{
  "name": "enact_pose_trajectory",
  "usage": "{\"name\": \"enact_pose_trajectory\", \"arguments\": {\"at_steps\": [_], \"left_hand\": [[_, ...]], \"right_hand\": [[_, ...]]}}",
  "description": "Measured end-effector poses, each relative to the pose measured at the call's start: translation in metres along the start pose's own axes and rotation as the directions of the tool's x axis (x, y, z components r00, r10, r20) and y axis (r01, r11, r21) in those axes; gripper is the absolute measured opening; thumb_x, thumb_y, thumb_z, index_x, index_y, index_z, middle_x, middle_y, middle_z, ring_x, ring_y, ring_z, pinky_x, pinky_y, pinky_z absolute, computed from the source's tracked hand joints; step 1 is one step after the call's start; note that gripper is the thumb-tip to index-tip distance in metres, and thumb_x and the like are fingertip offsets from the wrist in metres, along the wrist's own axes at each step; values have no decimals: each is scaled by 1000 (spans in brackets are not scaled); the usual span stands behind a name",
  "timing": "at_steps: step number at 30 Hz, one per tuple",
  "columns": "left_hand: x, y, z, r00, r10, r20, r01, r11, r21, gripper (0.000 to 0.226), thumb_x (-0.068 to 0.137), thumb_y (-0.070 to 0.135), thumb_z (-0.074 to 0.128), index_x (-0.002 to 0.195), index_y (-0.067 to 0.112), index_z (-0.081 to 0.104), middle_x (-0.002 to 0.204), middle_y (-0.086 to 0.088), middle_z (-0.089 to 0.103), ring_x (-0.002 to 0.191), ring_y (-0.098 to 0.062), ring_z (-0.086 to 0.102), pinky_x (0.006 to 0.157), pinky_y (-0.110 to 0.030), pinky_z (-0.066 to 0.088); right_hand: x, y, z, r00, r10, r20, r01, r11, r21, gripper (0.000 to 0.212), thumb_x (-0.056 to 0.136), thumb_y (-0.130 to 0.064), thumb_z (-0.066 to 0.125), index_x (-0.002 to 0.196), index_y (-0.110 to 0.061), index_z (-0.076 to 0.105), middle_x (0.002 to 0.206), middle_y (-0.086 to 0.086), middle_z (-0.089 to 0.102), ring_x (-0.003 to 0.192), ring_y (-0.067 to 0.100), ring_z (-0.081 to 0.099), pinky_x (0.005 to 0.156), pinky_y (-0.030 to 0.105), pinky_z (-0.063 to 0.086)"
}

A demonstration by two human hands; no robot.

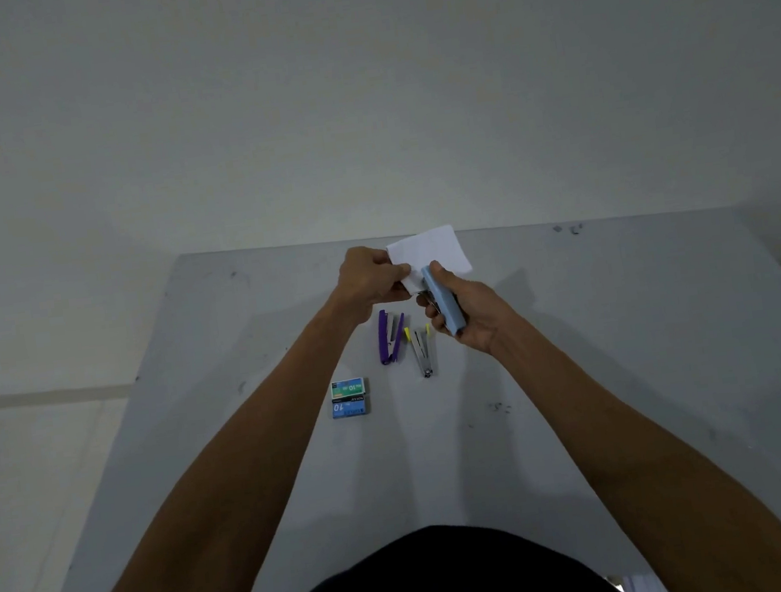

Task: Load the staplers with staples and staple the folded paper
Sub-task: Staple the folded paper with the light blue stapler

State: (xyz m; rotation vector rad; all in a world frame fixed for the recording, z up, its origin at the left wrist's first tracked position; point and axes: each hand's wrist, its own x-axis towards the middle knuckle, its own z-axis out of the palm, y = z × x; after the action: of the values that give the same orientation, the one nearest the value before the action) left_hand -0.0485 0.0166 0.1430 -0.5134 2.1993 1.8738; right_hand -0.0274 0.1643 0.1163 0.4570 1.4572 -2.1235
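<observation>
Head view, looking down on the work. The folded paper [432, 252] is a smooth white rectangle with crisp edges, held above the far part of the desk [630, 366]. The left grip [369, 276] pinches its left edge between thumb and curled fingers. The right grip [463, 309] is wrapped round the light-blue stapler [445, 304], a slim matt plastic bar whose metal nose meets the paper's lower left corner, just beside the left grip.

Nearer the person, between the forearms, lie the purple stapler [391, 337] and the yellow-tipped stapler [421, 348], both hinged open in a narrow V with grey metal showing inside. Nearer still sit two small cardboard packs touching each other: the green staple box [348, 388] and the blue staple box [348, 406], each printed "10".

The desk is flat, pale grey and matt, with a few dark scuffs. Behind it stands a plain pale wall [354, 81]; pale floor tiles [32, 458] show at the left.
</observation>
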Motion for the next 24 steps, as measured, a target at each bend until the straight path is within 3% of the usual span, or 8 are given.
{"name": "enact_pose_trajectory", "arguments": {"at_steps": [10, 14, 16, 24], "left_hand": [[-1, -2, 0, 1000, -18, 5, 18, 1000, -1, 33, 85, 3, 67, 114, -11, 60, 104, -23, 66, 75, -26, 69, 58, -29, 61], [-1, -3, 3, 1000, -15, 7, 15, 1000, 3, 34, 84, 3, 69, 113, -12, 60, 93, -20, 65, 65, -21, 67, 53, -25, 59], [0, -3, 3, 1000, -13, 11, 13, 1000, -5, 34, 83, 3, 69, 112, -13, 60, 94, -22, 65, 65, -21, 66, 53, -25, 59], [6, -11, -4, 1000, 0, 13, 1, 1000, -21, 22, 86, 8, 66, 106, -2, 62, 98, -20, 68, 74, -24, 69, 61, -32, 61]], "right_hand": [[-1, 4, 4, 995, -58, -82, 48, 992, -116, 25, 94, -36, 56, 88, -12, 62, 83, 9, 64, 67, 16, 58, 50, 24, 49], [-2, 6, 6, 953, -226, -203, 158, 940, -301, 22, 94, -33, 58, 85, -13, 60, 75, 6, 62, 62, 14, 55, 57, 26, 45], [-1, 9, 8, 931, -283, -229, 204, 927, -315, 21, 93, -32, 59, 81, -15, 61, 72, 5, 63, 59, 14, 55, 57, 26, 44], [3, 18, 0, 964, -206, -167, 148, 940, -306, 28, 94, -37, 56, 99, -10, 62, 80, 3, 65, 66, 13, 59, 61, 27, 50]]}}
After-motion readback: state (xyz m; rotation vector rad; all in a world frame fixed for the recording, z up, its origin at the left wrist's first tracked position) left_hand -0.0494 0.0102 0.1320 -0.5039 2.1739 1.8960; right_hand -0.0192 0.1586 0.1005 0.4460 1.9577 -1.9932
